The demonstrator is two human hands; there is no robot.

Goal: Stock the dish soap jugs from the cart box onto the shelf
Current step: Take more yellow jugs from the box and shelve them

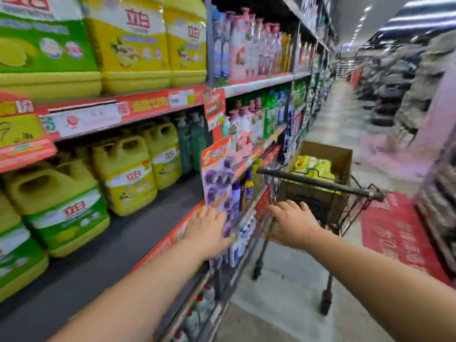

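Store aisle, long and narrow, blurred toward the far end. Pale glossy floor (pixel 283 280), pinkish sheen in places. Red mat (pixel 394 233) with white lettering, flat on it at right. Bright ceiling light strips (pixel 419 18) at top right. Dark metal upright (pixel 209 45) between bays at left. Red price rail (pixel 148 104) along tier edges. Pink bottles (pixel 246 45) and green bottles (pixel 270 114) in the farther bays. Purple hanging card (pixel 218 181) by the upright. Grey, blurred racks (pixel 399 90) across the aisle.
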